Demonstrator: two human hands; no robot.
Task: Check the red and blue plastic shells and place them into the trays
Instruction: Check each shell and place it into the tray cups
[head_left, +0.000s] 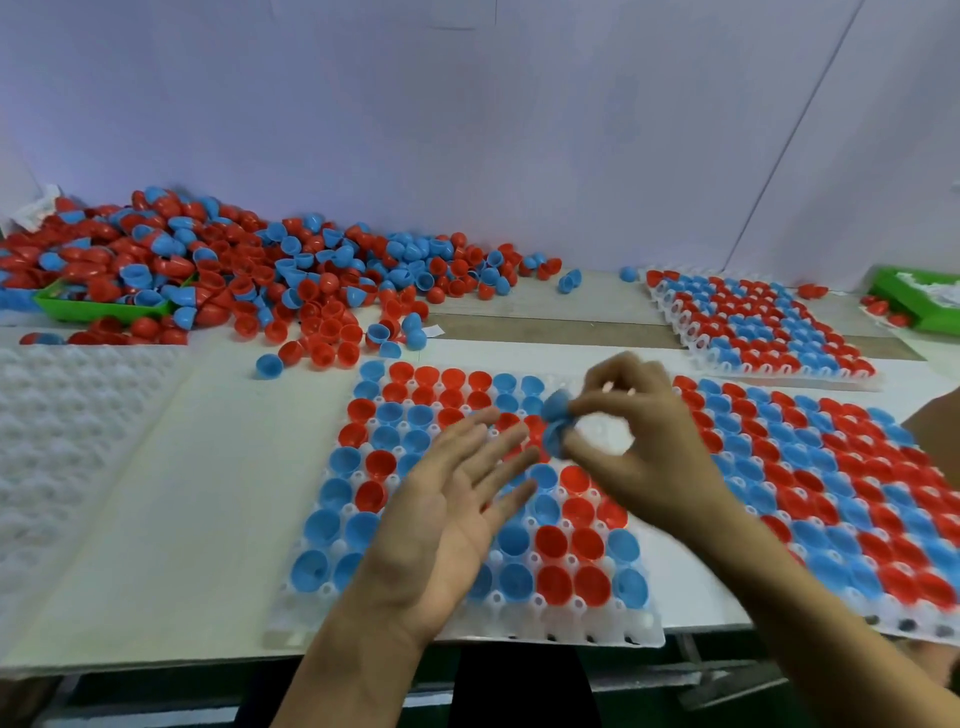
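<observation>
Blue shells (555, 426), two, pinched in right hand (631, 436) fingertips above middle tray (322, 587), near its far right corner; left hand (452, 519) open, empty. Likely light, thin, slippery; rim grip safest.

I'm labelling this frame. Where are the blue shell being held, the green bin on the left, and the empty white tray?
blue shell (557, 422): head view, on its blurred blue body.
green bin (98, 307): head view, on its front wall.
empty white tray (67, 415): head view, on its bare dimpled surface.
</observation>
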